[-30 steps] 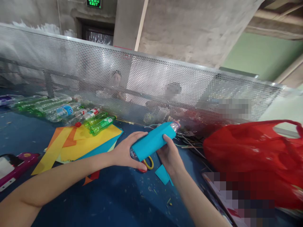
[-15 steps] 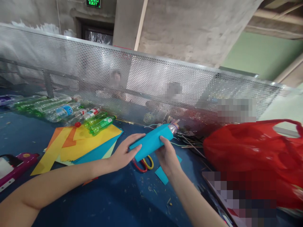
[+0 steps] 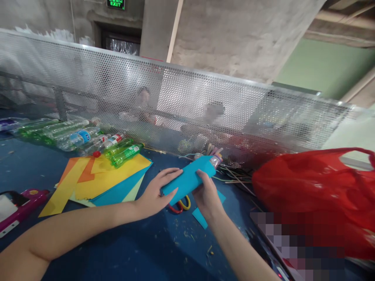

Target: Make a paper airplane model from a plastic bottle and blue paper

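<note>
A sheet of blue paper [image 3: 187,180] is wrapped round a clear plastic bottle [image 3: 216,160], whose end sticks out at the upper right. My left hand [image 3: 154,192] grips the lower left end of the paper roll, thumb in front and fingers over the top. On the near side, my right hand [image 3: 208,197] holds the roll around its middle with the thumb pressed on the paper. Partly hidden beneath the roll lie scissors [image 3: 185,203] with red and yellow handles. A blue paper scrap [image 3: 200,217] rests on the table by my right wrist.
Several plastic bottles [image 3: 79,137] lie at the back left. Coloured paper sheets [image 3: 111,175] are stacked left of my hands. A purple power strip [image 3: 26,203] sits at far left, a red plastic bag [image 3: 310,187] at right. A perforated metal screen [image 3: 187,97] borders the table.
The wrapped bottle and my hands have shifted very slightly to the right. My left hand's fingers have slid a little along the paper's end. The other things stay in place.
</note>
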`<move>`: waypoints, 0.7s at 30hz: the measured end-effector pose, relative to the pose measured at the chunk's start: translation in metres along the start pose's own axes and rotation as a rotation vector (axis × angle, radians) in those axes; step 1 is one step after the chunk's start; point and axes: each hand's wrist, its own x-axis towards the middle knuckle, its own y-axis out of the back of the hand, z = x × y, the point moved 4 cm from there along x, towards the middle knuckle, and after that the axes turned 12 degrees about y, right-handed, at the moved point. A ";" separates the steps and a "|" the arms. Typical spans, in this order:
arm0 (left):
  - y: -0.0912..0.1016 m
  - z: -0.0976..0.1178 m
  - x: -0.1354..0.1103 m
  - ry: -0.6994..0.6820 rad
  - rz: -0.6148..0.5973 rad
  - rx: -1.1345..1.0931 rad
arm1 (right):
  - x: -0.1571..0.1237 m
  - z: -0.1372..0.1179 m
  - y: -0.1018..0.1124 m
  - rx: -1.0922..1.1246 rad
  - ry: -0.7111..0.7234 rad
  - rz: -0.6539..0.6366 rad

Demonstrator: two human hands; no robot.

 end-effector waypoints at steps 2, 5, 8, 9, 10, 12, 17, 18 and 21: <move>-0.001 0.000 -0.002 -0.050 -0.024 0.011 | -0.001 0.001 0.002 0.001 0.011 0.027; -0.002 -0.002 -0.003 -0.099 -0.050 0.035 | -0.002 0.003 0.004 -0.001 0.026 0.030; -0.003 -0.005 -0.004 -0.117 -0.053 0.078 | -0.002 0.003 0.003 0.008 0.028 0.006; -0.004 -0.006 -0.005 -0.127 -0.059 0.097 | -0.001 0.002 0.003 0.014 0.028 0.005; -0.005 -0.007 -0.005 -0.134 -0.068 0.120 | -0.001 0.001 0.003 0.023 0.025 0.008; -0.007 -0.008 -0.006 -0.137 -0.087 0.176 | -0.001 -0.001 0.002 0.041 0.010 0.013; -0.013 -0.010 -0.007 -0.156 -0.124 0.321 | -0.001 -0.003 0.001 0.062 -0.006 -0.004; -0.015 -0.011 -0.007 -0.161 -0.130 0.352 | 0.000 -0.003 0.001 0.063 -0.001 -0.006; -0.019 -0.015 -0.006 -0.169 -0.130 0.411 | 0.002 -0.002 0.002 0.077 0.009 -0.003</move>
